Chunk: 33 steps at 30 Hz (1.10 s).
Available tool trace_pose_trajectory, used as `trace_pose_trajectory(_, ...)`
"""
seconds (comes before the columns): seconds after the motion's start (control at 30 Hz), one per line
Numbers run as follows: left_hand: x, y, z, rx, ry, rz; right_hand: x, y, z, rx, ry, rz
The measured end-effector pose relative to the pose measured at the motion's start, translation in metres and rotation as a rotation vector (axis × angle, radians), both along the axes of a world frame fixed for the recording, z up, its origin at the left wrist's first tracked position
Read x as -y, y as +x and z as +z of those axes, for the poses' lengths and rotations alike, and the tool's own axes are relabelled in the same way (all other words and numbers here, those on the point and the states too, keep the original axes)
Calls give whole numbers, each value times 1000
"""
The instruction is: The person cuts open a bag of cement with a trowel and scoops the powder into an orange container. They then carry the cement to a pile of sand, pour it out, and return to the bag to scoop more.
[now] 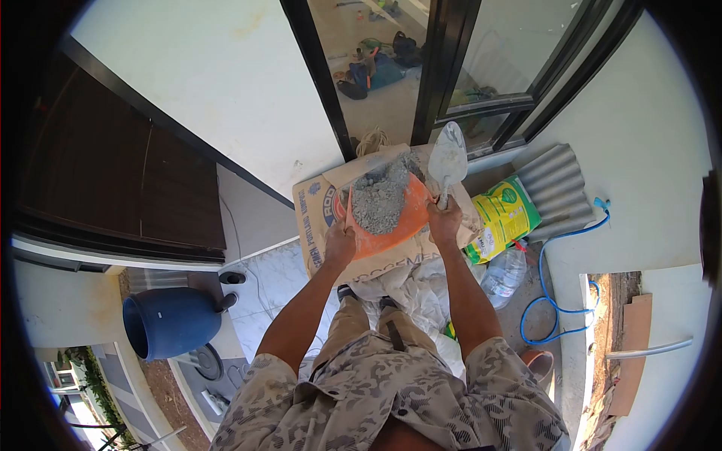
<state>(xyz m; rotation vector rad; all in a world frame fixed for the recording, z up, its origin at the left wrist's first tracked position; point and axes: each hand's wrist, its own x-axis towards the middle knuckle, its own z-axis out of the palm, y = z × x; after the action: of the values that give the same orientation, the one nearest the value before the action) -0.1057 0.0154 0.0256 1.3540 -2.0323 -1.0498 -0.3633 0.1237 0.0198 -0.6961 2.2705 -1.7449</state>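
An orange plastic basin (418, 204), filled with lumpy grey cement mix (380, 197), is tilted over a brown paper cement bag (310, 214). My left hand (340, 244) is closed on the basin's near left rim. In my right hand (444, 220) is the handle of a pointed trowel (449, 156), its smeared blade directed away from me. The fingers of that hand are also right at the basin's right edge. Darker grey mix shows on the bag just beyond the basin.
At right lie a yellow-green bag (505, 218), a corrugated sheet (556, 188), a clear plastic bottle (505, 276) and a coiled blue hose (543, 301). A blue barrel (171, 323) lies at left. Black-framed glass (429, 83) stands ahead; white sacking (421, 301) is by my feet.
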Motion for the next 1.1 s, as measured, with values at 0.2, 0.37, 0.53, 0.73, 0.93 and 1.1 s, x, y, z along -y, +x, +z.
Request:
trace_pose_trajectory(0.2, -19, 16, 38, 55, -38, -73, -31, 21, 17, 48, -73, -58)
trace_pose_trajectory(0.37, -33, 33, 68, 17, -31, -217, -73, 51, 47, 113, -104, -132)
trace_pose_trajectory(0.53, -48, 48, 87, 39, -73, -376, -119, 89, 56, 100, -109, -292)
trace_pose_trajectory(0.73, -78, 59, 87, -64, -214, -617, -195, 146, 70, 133, -133, -487)
trace_pose_trajectory(0.93, -147, 53, 79, -19, -181, -882, -306, 203, 52, 133, -143, -757)
trace_pose_trajectory(1.1, -252, 37, 74, -48, -120, -1178, -423, 261, 28, 144, -145, -1010)
